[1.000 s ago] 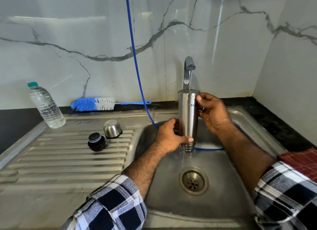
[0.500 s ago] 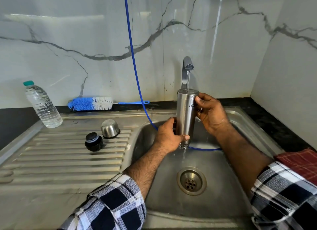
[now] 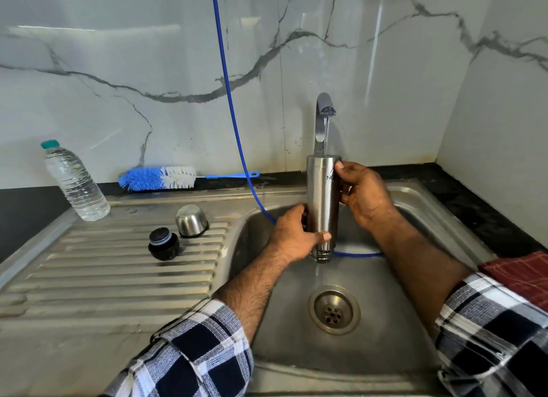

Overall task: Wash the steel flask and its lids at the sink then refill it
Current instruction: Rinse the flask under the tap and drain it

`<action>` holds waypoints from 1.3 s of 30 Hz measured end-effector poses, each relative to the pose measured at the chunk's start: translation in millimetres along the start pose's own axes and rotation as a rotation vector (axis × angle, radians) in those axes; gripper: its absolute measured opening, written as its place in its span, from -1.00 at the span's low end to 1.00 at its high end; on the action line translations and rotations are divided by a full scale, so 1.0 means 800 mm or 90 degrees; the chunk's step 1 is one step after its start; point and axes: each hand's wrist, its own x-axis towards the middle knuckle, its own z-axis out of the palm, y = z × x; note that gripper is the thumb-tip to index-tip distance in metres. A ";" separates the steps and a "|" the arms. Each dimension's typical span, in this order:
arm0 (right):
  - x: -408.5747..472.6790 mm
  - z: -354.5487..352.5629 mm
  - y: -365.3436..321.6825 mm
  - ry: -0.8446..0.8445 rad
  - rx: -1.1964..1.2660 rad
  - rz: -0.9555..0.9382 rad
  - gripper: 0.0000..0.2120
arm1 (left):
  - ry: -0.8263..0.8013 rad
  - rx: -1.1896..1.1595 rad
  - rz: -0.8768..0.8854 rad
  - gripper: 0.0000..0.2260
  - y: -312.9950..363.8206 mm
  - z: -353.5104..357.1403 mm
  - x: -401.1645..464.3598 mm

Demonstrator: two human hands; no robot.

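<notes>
Hands (image 3: 292, 236) (image 3: 366, 196) around flask (image 3: 321, 201)

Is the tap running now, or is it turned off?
Running. A thin stream falls from the tap onto the steel flask, held below it by both hands, and water drips from the flask toward the drain.

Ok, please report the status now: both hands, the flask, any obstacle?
Left hand grips steel flask low, right hand grips it high. Flask upright under running tap. Both lids off, on drainboard. Nothing in the way.
</notes>
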 end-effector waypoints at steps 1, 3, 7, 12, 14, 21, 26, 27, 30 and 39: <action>0.000 0.001 0.000 0.000 0.000 0.003 -0.82 | 0.000 0.001 -0.001 -0.35 -0.001 0.000 0.000; -0.001 0.002 -0.001 0.001 0.000 0.008 -0.83 | 0.000 0.001 -0.004 -0.34 -0.001 -0.001 0.000; -0.001 0.003 -0.001 0.000 -0.003 0.007 -0.85 | -0.003 -0.004 -0.007 -0.33 -0.002 -0.003 0.002; 0.002 0.003 -0.001 0.038 -0.023 0.028 -0.73 | -0.022 -0.061 -0.008 -0.38 0.001 -0.003 0.000; 0.005 0.002 0.000 0.066 -0.050 0.039 -0.69 | -0.040 -0.111 -0.014 -0.42 0.003 -0.003 -0.002; 0.002 0.001 -0.025 -0.030 -0.285 0.035 -0.50 | -0.075 -0.170 -0.040 -0.31 -0.002 -0.012 0.002; -0.010 0.008 -0.050 -0.055 -0.443 -0.023 -0.48 | -0.072 -0.096 -0.010 -0.37 0.000 -0.019 -0.003; -0.014 0.009 -0.053 -0.052 -0.467 -0.035 -0.45 | -0.074 -0.090 0.000 -0.39 0.003 -0.019 -0.006; -0.036 0.017 -0.061 -0.037 -0.510 -0.073 -0.35 | -0.070 -0.063 0.029 -0.38 0.017 -0.025 -0.026; -0.087 0.031 -0.108 -0.018 -0.487 -0.131 -0.35 | -0.044 -0.014 0.063 -0.35 0.063 -0.064 -0.066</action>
